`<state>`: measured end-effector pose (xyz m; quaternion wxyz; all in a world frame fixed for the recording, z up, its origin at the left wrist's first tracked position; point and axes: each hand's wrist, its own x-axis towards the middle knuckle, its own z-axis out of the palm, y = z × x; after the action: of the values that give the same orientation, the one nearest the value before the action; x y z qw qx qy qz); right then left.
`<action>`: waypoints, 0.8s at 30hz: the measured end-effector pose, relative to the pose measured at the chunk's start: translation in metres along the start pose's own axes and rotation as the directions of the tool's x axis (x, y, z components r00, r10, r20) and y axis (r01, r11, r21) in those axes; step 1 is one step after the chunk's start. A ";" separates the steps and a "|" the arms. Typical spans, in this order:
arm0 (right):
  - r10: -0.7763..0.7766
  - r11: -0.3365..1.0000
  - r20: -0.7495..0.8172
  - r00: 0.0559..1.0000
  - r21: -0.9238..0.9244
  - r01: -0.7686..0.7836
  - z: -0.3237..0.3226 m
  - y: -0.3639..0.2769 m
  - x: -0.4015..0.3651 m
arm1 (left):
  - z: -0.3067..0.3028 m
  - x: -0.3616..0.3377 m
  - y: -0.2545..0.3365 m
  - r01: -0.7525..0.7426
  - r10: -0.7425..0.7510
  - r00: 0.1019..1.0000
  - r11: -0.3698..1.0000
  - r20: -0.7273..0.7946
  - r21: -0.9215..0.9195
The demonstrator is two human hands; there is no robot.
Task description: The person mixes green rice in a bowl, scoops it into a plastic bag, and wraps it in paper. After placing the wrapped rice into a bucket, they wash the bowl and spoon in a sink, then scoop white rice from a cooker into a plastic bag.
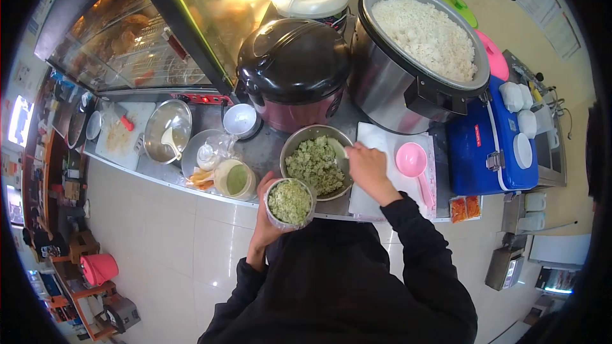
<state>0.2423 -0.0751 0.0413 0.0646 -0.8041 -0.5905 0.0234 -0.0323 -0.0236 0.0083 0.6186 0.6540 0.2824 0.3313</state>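
Observation:
My left hand (264,215) is closed around the side of a round tub (273,219) heaped with green-tinted rice (290,201). My right hand (368,167) grips a pale spoon (338,148), whose head rests against the rice inside a steel bowl (347,186). More green rice (312,165) fills much of that bowl. The tub is held just in front of the bowl's left side, over the counter edge. Left of it stands an open container (224,181) with green contents. A pink ladle (411,160) lies on white paper to the right.
Behind the bowl stand a dark rice cooker (293,57) and a large open cooker (398,99) full of white rice. A blue cooler box (472,146) borders the right. Leftward are a steel bowl with a ladle (167,130), a white bowl (241,120) and a glass food warmer (140,44).

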 end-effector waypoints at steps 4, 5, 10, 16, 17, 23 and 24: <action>-0.066 0.994 -0.017 0.998 0.081 0.067 0.013 -0.028 -0.015 | 0.002 -0.002 0.001 0.089 -0.088 0.996 0.971 0.012 -0.224; -0.037 0.992 0.005 0.999 0.123 0.036 0.008 -0.033 -0.022 | 0.001 -0.003 0.002 0.109 -0.107 0.994 0.966 0.021 -0.235; 0.093 0.937 0.065 0.994 0.331 -0.109 0.008 -0.036 -0.033 | -0.007 -0.003 0.007 0.179 -0.167 0.982 0.969 0.084 -0.169; 0.178 0.800 0.155 0.972 0.552 -0.235 0.019 -0.004 -0.037 | -0.014 0.000 0.011 0.215 -0.199 0.976 0.939 0.086 -0.270; 0.178 0.740 0.217 0.960 0.614 -0.276 0.020 0.000 -0.037 | -0.012 0.002 0.015 0.191 -0.180 0.981 0.940 0.066 -0.282; 0.177 0.372 0.143 0.974 0.906 -0.201 -0.009 -0.003 -0.051 | -0.001 0.022 0.037 0.021 -0.023 0.997 0.999 -0.079 -0.028; 0.182 0.359 0.071 0.981 0.924 -0.133 -0.019 -0.010 -0.054 | 0.001 0.027 0.037 0.000 0.006 0.996 0.997 -0.092 0.071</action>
<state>0.2192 -0.1253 0.0591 0.5126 -0.6834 -0.3952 0.3377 -0.0164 -0.0059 0.0475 0.5808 0.6601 0.3212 0.3517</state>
